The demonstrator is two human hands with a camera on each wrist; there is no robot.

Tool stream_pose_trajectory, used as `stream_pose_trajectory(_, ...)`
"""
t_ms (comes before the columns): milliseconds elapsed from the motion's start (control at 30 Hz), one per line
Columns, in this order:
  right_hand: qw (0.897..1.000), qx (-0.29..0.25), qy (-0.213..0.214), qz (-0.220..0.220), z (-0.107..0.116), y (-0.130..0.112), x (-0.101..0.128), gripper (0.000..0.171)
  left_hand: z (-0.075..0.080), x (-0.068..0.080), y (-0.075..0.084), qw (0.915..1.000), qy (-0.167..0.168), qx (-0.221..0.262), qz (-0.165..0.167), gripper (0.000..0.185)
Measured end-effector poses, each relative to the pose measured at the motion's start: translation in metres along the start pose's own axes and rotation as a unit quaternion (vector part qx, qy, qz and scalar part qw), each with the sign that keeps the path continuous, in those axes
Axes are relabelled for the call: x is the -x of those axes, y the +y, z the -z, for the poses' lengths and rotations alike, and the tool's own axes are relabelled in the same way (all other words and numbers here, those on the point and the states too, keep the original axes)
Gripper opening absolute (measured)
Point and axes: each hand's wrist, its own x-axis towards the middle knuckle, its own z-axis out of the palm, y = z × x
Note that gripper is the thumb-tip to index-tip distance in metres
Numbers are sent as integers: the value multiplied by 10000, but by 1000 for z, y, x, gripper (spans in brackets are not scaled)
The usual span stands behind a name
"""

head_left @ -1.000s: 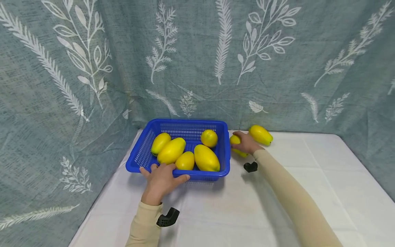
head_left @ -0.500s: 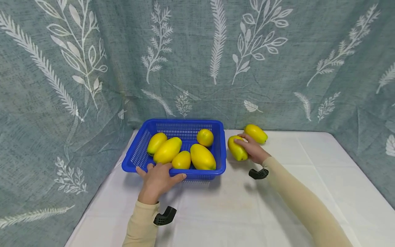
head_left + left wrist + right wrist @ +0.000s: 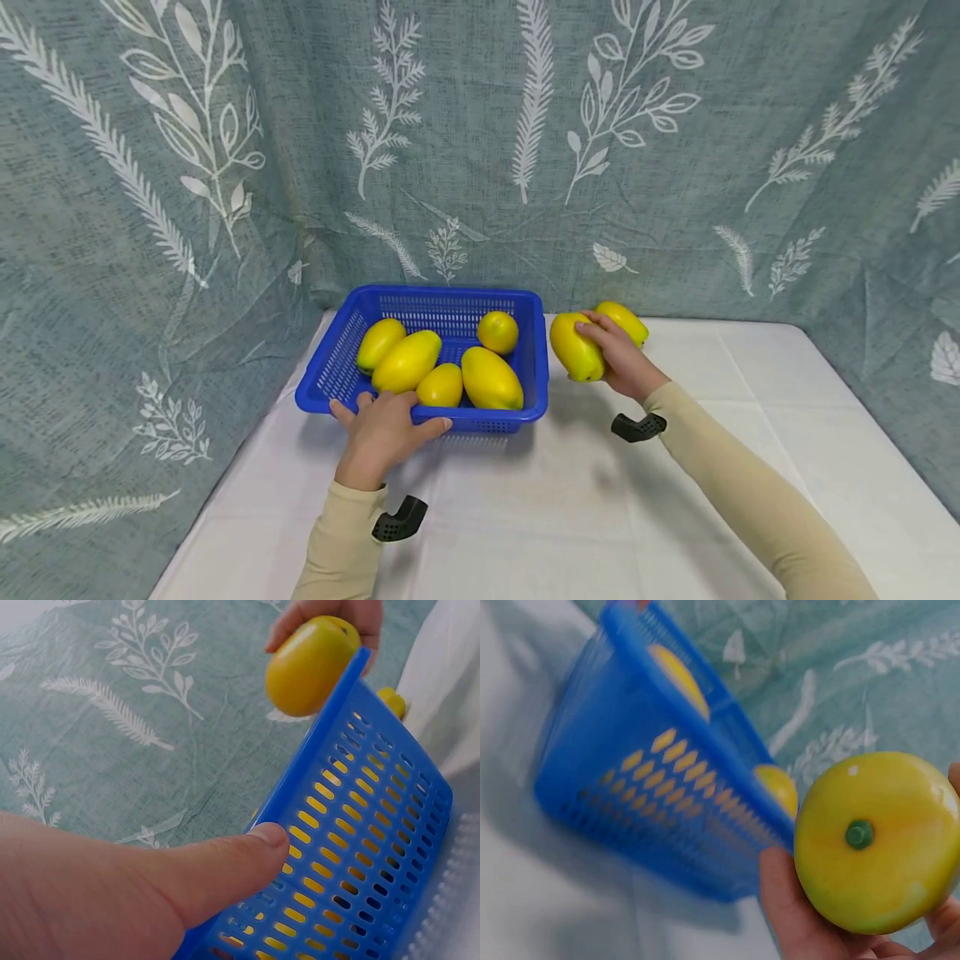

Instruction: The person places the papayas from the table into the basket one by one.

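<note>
Right hand (image 3: 622, 362) has its fingers wrapped round a yellow fruit (image 3: 576, 347), and it's up off the cloth (image 3: 570, 508) now, where half a second ago it was barely clear and a second ago only being grasped. It hangs just right of the basket (image 3: 536, 350), level with the rim, so the pickup looks done. Left hand (image 3: 384, 429) grips the basket's near rim, thumb curled over the wall, unchanged. Five fruits lie inside. One more fruit (image 3: 624, 321) sits on the cloth behind the right hand.
</note>
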Motion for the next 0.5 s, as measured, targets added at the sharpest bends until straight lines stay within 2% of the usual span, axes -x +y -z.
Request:
stream_pose_trajectory(300,9950,-676,-739,-46,-20,-18,-2,64,0,0,0,10000,9,12,-14,48)
stream_pose_trajectory(500,9888,-1091,-1011,-112,-48,-28,-12,65,1,2,0,10000,-26,3,20,48)
